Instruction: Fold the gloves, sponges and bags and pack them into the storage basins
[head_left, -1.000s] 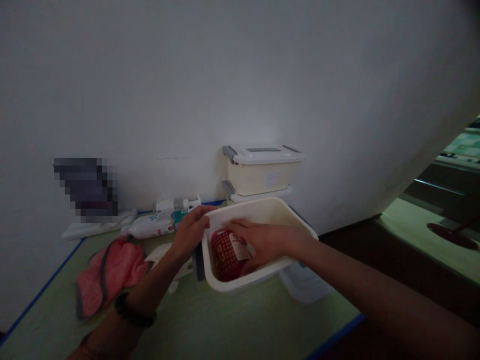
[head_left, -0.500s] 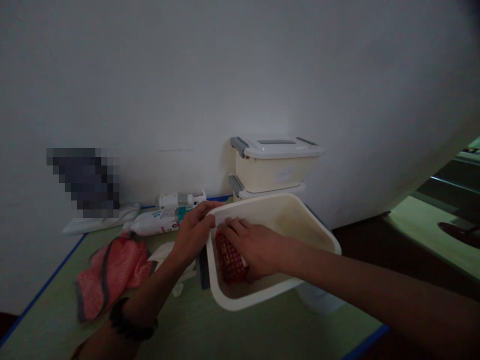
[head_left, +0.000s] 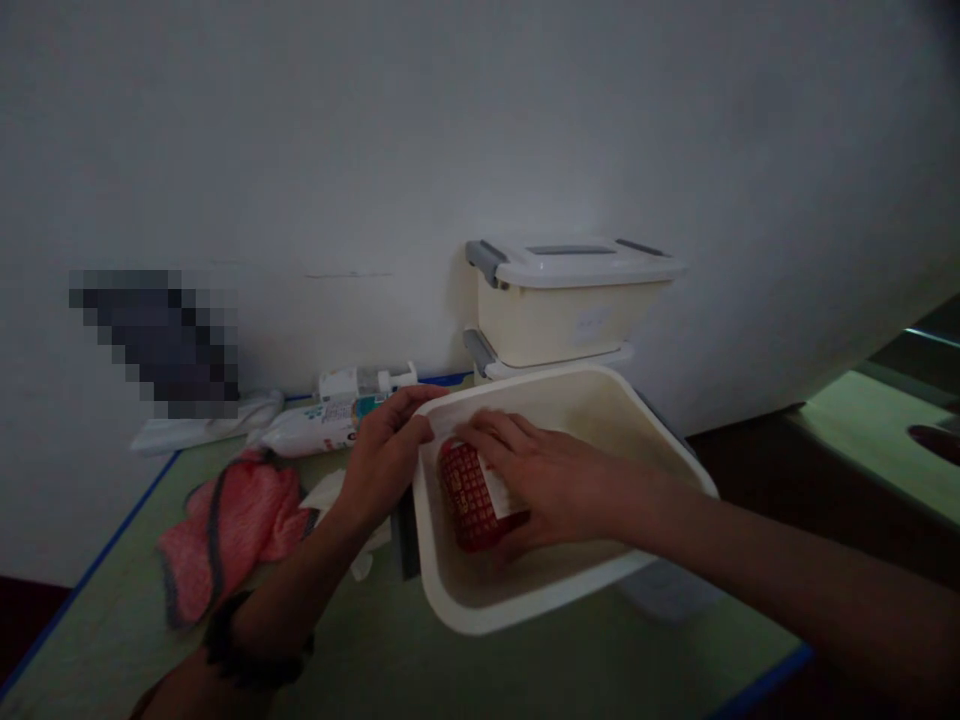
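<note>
A cream plastic bin [head_left: 491, 618] without a lid is tilted towards me above the table. My left hand [head_left: 381, 452] is closed on its left rim, thumb over the edge and fingers outside. Inside the bin, my right hand [head_left: 544, 478] is wrapped over a red packet [head_left: 466, 500] with gold-toned print and a white label. The packet lies near the bin's left inner wall. My palm hides its right side, so its full shape cannot be made out.
Lidded storage boxes [head_left: 562, 315] are stacked against the wall. White bottles [head_left: 311, 430] lie at the back left, beside a pink cloth [head_left: 232, 535] with dark edging. Crumpled white tissue [head_left: 362, 565] is by the bin. The green tabletop [head_left: 360, 665] has blue edges.
My right hand has shifted slightly to the right with the red packet, and more of its white label shows. The left hand keeps its hold on the rim. The view has shifted slightly.
</note>
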